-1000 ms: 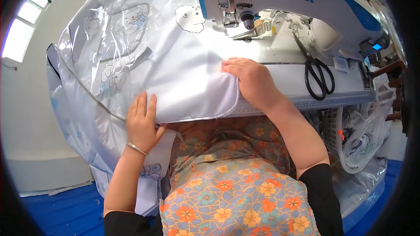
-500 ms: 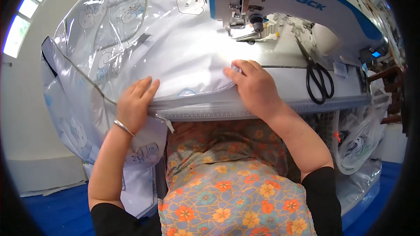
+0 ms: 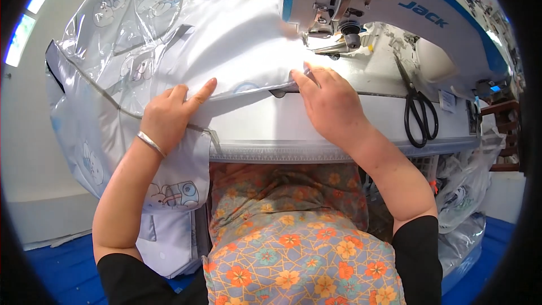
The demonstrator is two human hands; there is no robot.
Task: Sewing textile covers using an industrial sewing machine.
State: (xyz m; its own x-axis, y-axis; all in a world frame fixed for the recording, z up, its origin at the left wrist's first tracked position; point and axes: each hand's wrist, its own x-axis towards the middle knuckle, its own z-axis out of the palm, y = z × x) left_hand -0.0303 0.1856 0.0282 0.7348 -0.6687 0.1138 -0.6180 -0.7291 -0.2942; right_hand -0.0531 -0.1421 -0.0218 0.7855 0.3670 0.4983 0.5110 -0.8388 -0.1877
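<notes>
White fabric point(image 3: 248, 51) with printed cartoon animals lies over the sewing machine's bed. My right hand point(image 3: 333, 101) pinches the near edge of this fabric between thumb and fingers, just in front of the presser foot point(image 3: 330, 49). Farther left, my left hand point(image 3: 169, 113) lies on the fabric near its edge, thumb stretched out to the right. Beside that hand a grey piped seam point(image 3: 107, 99) runs across a clear plastic layer point(image 3: 132, 34) and ends in a loose tail. The fabric hangs down over the table's front at the left.
The white and blue sewing machine point(image 3: 389, 17) stands at the upper right. Black-handled scissors point(image 3: 419, 116) lie on the table right of my right hand. A ruler strip point(image 3: 282, 151) runs along the table's front edge. Clear plastic bags point(image 3: 463, 192) hang at the right.
The fabric's near edge has moved away from me, toward the machine, baring more white tabletop. My right hand went forward with it; my left thumb now points out to the right.
</notes>
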